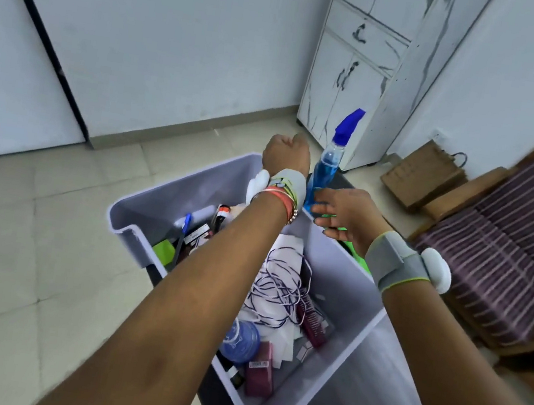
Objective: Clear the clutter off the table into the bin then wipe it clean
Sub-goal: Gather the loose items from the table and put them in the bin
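Now the grey bin (347, 283) is sitting full of cord (277, 283), boxes and pens; left hand (287, 151) is fisted, right hand (347, 211) fingers spreading by the blue spray bottle (328, 163).

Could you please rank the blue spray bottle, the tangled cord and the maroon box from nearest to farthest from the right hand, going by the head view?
From the right hand:
1. Blue spray bottle, right by the fingertips, beyond the bin's far rim.
2. Tangled cord, mid-bin, below the hand.
3. Maroon box, at the bin's near end, closest to the camera.
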`<state>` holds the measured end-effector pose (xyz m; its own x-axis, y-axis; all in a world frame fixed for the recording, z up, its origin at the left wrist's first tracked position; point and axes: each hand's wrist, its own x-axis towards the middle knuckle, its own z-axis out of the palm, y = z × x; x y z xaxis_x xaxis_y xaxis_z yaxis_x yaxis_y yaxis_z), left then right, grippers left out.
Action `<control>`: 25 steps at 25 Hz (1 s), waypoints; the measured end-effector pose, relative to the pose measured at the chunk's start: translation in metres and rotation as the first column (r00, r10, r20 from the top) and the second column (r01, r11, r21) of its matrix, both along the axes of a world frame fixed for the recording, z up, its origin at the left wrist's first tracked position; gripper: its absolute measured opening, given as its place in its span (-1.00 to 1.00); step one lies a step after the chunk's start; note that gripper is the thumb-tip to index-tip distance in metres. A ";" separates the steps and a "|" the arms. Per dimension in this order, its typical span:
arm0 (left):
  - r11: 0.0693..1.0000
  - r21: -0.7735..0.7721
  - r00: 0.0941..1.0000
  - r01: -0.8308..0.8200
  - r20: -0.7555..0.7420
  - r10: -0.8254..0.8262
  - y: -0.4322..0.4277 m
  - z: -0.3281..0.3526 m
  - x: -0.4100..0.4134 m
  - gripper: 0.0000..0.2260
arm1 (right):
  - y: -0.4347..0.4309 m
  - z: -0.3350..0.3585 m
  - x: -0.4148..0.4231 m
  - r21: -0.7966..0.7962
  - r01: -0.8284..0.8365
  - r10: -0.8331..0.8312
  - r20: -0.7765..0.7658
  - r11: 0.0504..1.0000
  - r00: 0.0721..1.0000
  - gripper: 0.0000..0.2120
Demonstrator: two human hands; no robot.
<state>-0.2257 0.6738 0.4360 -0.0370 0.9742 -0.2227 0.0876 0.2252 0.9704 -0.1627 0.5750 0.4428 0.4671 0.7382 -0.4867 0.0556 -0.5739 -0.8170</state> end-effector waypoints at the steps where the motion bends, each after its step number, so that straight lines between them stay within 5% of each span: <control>1: 1.000 -0.009 0.998 0.027 0.054 -0.026 -0.005 0.003 0.006 -0.75 | -0.003 0.003 0.005 0.048 0.063 -0.063 -0.008 0.997 0.998 -0.87; 6: 0.987 0.019 0.971 0.159 0.177 -0.160 -0.031 0.017 0.051 -0.52 | -0.032 0.024 0.044 0.261 0.317 -0.324 -0.020 0.912 0.946 -0.86; 14: 0.898 0.055 0.877 0.438 0.196 -0.439 -0.120 0.034 0.147 -0.55 | -0.154 0.034 0.134 0.336 0.613 -0.631 -0.067 0.715 0.773 -0.80; 25: 0.516 -0.100 0.524 0.851 0.077 -0.848 -0.377 -0.010 0.245 -0.53 | -0.399 -0.016 0.178 0.163 0.879 -0.882 -0.079 0.448 0.464 -0.80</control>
<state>0.0189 0.2969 0.4257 0.7991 0.5083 -0.3210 0.2812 0.1560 0.9469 0.0155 0.1760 0.4265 0.9185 -0.0110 -0.3954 -0.3902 -0.1882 -0.9013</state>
